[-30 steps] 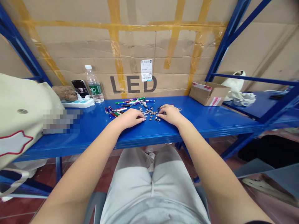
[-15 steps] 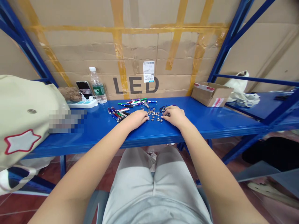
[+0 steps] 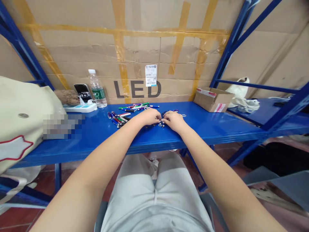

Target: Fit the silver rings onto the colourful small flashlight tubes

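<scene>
My left hand (image 3: 152, 116) is closed, its thumb and fingertips pinched low over the desk. My right hand (image 3: 173, 121) is also in a pinch, its fingertips almost meeting those of the left. What either holds is too small and too covered to name. Just below the fingertips lie a few small shiny metal pieces (image 3: 162, 126); others are hidden beneath my hands. Left of my left hand is a loose pile of slim coloured metal tubes (image 3: 117, 120), with more pen-like tubes (image 3: 135, 106) behind it. A pale loop (image 3: 183, 115) shows beyond my right hand.
On the blue desk (image 3: 96, 141) stand a water bottle (image 3: 98, 91), a phone (image 3: 83, 92) and a white power strip (image 3: 80, 107) at left. A cream bag (image 3: 21, 96) fills the left edge. A small cardboard box (image 3: 212, 100) sits at right, against a blue rack post (image 3: 227, 51).
My left hand has moved right, over the scattered small round metal pieces, and now meets my right hand at the fingertips. The view has shifted slightly to the right.
</scene>
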Tool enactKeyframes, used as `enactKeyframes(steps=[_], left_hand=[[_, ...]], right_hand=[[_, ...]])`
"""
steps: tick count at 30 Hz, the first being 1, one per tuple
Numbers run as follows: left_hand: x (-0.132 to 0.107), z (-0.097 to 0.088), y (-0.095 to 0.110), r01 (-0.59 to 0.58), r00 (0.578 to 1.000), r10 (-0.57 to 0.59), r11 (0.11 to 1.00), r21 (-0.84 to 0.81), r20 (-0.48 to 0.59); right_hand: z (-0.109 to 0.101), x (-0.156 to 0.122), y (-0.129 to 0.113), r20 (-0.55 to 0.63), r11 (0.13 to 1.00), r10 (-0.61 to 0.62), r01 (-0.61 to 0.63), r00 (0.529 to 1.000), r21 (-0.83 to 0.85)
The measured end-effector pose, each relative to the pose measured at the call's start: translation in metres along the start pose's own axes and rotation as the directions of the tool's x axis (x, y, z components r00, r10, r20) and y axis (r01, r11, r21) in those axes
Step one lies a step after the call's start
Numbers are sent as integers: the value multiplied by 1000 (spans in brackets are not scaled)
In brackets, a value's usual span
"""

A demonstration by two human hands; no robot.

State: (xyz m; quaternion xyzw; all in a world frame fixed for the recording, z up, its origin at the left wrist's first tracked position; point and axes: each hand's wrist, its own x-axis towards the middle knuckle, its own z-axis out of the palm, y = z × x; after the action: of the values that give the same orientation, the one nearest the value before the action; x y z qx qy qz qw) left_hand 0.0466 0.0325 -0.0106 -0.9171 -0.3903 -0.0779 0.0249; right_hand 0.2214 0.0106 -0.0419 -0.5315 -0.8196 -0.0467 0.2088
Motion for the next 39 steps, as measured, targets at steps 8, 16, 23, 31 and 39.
enactKeyframes(steps=[8, 16, 23, 31, 39], left_hand=[[6, 7, -7, -28, 1000, 28, 999, 15, 1], [-14, 5, -7, 15, 999, -13, 999, 40, -36], [-20, 3, -11, 90, 995, -94, 986, -138, -26], [-15, 4, -16, 27, 995, -34, 996, -87, -90], [-18, 3, -17, 21, 996, -32, 992, -126, -89]], right_hand=[[1, -1, -1, -40, 997, 80, -80, 996, 12], [6, 1, -2, -47, 1000, -18, 19, 999, 21], [8, 4, -2, -17, 999, -39, 39, 999, 7], [10, 9, -1, -48, 998, -43, 45, 998, 39], [7, 9, -6, -29, 999, -47, 48, 998, 10]])
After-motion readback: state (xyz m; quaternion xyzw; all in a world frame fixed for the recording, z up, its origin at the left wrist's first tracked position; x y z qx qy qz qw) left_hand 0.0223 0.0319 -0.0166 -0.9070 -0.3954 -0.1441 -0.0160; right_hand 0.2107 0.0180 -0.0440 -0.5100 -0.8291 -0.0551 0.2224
